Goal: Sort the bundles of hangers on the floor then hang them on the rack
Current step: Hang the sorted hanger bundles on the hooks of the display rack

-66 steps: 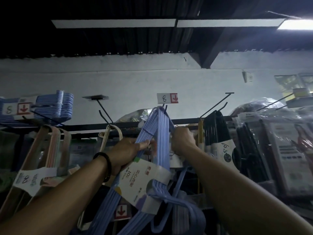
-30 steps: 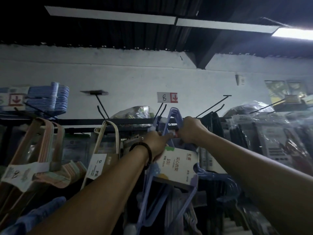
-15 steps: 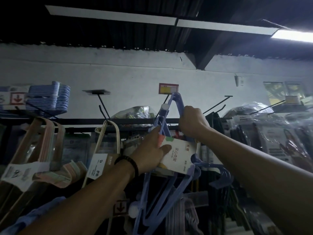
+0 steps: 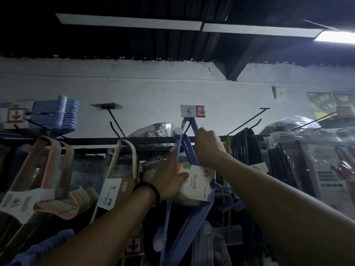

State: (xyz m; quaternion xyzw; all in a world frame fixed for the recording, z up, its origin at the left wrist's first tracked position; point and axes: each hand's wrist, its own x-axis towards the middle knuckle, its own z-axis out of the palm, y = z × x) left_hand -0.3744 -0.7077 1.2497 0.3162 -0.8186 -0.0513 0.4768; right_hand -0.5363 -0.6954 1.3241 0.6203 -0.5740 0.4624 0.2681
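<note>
The bundle of blue hangers [image 4: 189, 148] is up at the rack rail [image 4: 92, 140], its top loop right under the white price tag [image 4: 192, 111] marked "8" w/ a red arrow. A dark wire peg looks to pass through that loop, but the light is poor and I can't tell if the bundle's weight is on it. The R hand [image 4: 208, 144] has a closed grip: a fist wrapped tight round the right arm of the loop, near the top. The L hand [image 4: 169, 179] is lower, holding the bundle at its paper label card [image 4: 198, 186], thumb across the card's front, palm against its left edge, and the fingers hidden behind. There is a dark band [image 4: 148, 190] on the L wrist. The rest of the bundle hangs down between the two forearms. Just left, a cream hanger bundle [image 4: 123, 160] hangs from the rail w/ its own tag; further left are pink and tan hangers [image 4: 51, 162], and above them a stack of blue hangers [image 4: 57, 114] on a peg. Right of the R hand hang black hangers [image 4: 245, 148], then plastic-wrapped packs [image 4: 317, 166]. Behind is a pale wall [image 4: 153, 89], w/ a dark ceiling and a lit strip lamp [image 4: 336, 37] at top right.
</note>
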